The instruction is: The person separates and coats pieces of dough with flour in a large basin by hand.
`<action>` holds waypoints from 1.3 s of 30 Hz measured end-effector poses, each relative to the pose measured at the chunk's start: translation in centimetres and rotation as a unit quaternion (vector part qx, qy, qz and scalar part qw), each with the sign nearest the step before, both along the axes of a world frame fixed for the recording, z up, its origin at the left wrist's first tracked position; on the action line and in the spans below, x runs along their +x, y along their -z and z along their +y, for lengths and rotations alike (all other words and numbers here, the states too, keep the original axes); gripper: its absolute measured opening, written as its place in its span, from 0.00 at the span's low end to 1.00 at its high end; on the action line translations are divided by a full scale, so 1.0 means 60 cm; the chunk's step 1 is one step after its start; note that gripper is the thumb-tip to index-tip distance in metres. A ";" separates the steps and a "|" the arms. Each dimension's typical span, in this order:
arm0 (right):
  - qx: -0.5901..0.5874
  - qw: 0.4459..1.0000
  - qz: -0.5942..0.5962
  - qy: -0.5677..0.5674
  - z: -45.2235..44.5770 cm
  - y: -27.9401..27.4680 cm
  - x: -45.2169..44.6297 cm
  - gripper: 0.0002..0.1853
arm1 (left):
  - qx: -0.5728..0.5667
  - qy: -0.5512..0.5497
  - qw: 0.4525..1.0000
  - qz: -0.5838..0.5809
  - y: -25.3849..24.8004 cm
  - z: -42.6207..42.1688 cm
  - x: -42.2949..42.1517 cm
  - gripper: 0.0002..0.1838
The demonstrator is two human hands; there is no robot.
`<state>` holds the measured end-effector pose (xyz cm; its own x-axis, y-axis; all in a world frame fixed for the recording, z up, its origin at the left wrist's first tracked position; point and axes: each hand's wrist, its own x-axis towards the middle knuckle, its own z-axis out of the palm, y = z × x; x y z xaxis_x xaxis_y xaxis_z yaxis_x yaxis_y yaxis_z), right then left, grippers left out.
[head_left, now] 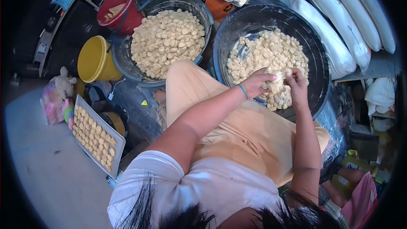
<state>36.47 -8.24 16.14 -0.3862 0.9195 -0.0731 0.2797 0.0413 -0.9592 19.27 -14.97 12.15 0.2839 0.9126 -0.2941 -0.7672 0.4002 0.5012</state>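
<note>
We see the left grip [256, 83] and right grip [298, 85] pinching dough [278, 77] low over the tub [317, 59] — perhaps so nothing spills outside.

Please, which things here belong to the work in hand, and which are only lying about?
Probably the job:
pale pieces at left hand and right hand
black tub
second tub
tray of pieces

Probably just lying about:
stuffed toy
small yellow scrap

Discs [271, 50] in both basins [317, 65]; perhaps cloth [380, 95] right.
</note>
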 end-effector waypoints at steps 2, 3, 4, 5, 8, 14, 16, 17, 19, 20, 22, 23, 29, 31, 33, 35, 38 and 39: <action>-0.122 0.975 0.156 0.099 0.010 0.000 0.007 0.11 | 0.002 -0.014 1.000 0.001 -0.016 0.012 0.015 0.24; -0.100 0.972 0.175 0.120 0.018 -0.003 0.002 0.11 | 0.000 -0.017 1.000 -0.023 -0.002 0.022 0.019 0.22; -0.079 0.967 0.193 0.144 0.023 -0.014 -0.005 0.12 | -0.004 -0.016 0.999 -0.048 0.018 0.033 0.023 0.21; -0.055 0.961 0.210 0.172 0.031 -0.020 -0.005 0.13 | -0.007 -0.013 0.997 -0.074 0.036 0.043 0.033 0.20; 0.030 0.999 -0.021 0.010 0.044 -0.026 0.021 0.24 | -0.027 -0.038 0.992 -0.117 0.057 0.055 0.040 0.17; -0.026 0.990 -0.112 -0.082 0.022 -0.031 -0.005 0.29 | -0.027 -0.101 0.982 -0.156 0.024 0.056 0.027 0.18; -0.001 0.992 -0.120 -0.035 0.025 -0.033 -0.014 0.25 | -0.015 -0.102 0.988 -0.115 0.023 0.059 0.022 0.18; -0.044 0.996 -0.075 -0.032 0.025 -0.033 -0.017 0.24 | -0.009 -0.104 0.990 -0.095 0.025 0.061 0.017 0.18; -0.127 0.991 0.014 -0.026 0.026 -0.037 -0.023 0.22 | 0.022 -0.097 0.993 -0.066 0.033 0.061 0.003 0.19; -0.159 0.986 0.031 -0.024 0.028 -0.042 -0.024 0.21 | 0.018 -0.103 0.993 -0.061 0.036 0.063 -0.002 0.19; -0.222 0.973 0.063 -0.022 0.030 -0.051 -0.025 0.18 | 0.006 -0.111 0.992 -0.062 0.045 0.063 -0.018 0.20; -0.178 0.982 0.064 -0.011 0.029 -0.044 -0.029 0.18 | -0.003 -0.113 0.991 -0.068 0.052 0.061 -0.027 0.21; 0.107 0.990 -0.090 -0.028 0.018 0.014 -0.060 0.16 | 0.019 -0.040 0.995 -0.090 0.043 0.040 -0.045 0.30; 0.091 0.987 -0.106 -0.074 0.019 0.026 -0.064 0.15 | 0.012 -0.047 0.997 -0.056 0.055 0.033 -0.043 0.33; 0.027 0.990 -0.064 -0.122 0.022 0.035 -0.066 0.14 | -0.006 -0.031 0.999 -0.031 0.064 0.027 -0.057 0.36; -0.090 0.990 0.003 -0.105 0.020 0.030 -0.067 0.15 | -0.020 -0.026 0.999 -0.022 0.075 0.026 -0.069 0.36; -0.177 0.980 0.092 0.009 0.024 0.032 -0.078 0.17 | 0.003 -0.039 0.999 -0.027 0.083 0.040 -0.090 0.33; -0.172 0.980 0.087 0.047 0.030 0.025 -0.082 0.17 | 0.001 -0.040 0.999 -0.022 0.091 0.045 -0.095 0.32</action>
